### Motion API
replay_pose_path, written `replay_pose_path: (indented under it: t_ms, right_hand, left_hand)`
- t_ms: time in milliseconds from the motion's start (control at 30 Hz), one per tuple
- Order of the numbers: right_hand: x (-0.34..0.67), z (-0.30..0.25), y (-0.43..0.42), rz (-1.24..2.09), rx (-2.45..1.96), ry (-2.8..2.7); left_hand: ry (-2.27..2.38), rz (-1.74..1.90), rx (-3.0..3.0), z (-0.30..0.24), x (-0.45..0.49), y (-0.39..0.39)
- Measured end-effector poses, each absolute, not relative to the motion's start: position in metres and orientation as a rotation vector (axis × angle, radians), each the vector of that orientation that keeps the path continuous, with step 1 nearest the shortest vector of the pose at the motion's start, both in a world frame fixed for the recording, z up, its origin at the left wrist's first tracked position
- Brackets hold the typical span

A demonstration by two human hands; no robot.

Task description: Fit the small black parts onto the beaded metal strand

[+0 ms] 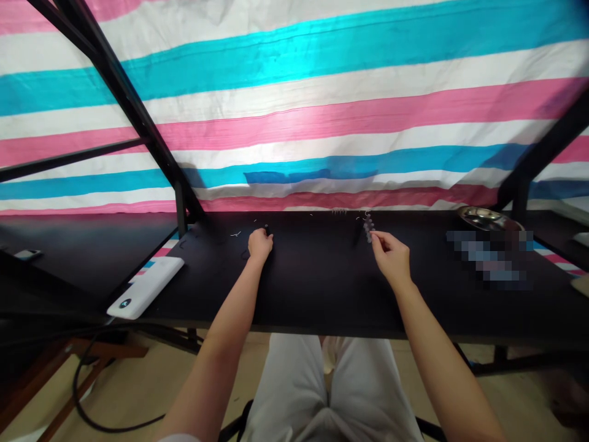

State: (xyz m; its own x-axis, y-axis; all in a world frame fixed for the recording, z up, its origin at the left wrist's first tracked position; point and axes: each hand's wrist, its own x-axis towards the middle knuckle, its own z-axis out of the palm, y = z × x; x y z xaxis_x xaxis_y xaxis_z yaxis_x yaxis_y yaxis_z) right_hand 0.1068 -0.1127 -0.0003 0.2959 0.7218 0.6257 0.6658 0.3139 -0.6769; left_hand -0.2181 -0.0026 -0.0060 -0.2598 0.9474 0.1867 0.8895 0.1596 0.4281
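Note:
My left hand (pixel 260 244) rests low over the black table (pixel 317 276). Its fingers are closed round a small black object (pixel 267 229), mostly hidden, whose kind I cannot make out. Further right, the thumb and fingertips of my right hand (pixel 393 256) pinch the lower end of a short greyish knobbed strip (pixel 368 227), which stands up from the grip. Close to the strip's left side is a dark narrow shape (pixel 357 233), perhaps its shadow. White thread-like scraps (pixel 235 234) lie to the left of my left hand.
A white box-shaped device (pixel 146 287) with a cable sits at the table's left edge. At the back right is a shiny metal dish (pixel 490 216), beside a pixelated patch. Black frame posts (pixel 168 159) and a striped sheet (pixel 294 116) stand behind.

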Motion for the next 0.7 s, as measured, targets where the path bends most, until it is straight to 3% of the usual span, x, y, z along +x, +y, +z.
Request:
replay_pose_path:
  t_ms: [333,700]
  right_hand:
    - [0.129,-0.007,-0.107,0.096,-2.181,-1.348]
    - [0.123,-0.018,-0.095,0.076,-2.286,-1.686]
  left_hand:
    - [2.308,0.63,1.779,-0.002,-0.22,-0.007]
    - [2.201,0.475,1.906,0.01,-0.206,-0.036]
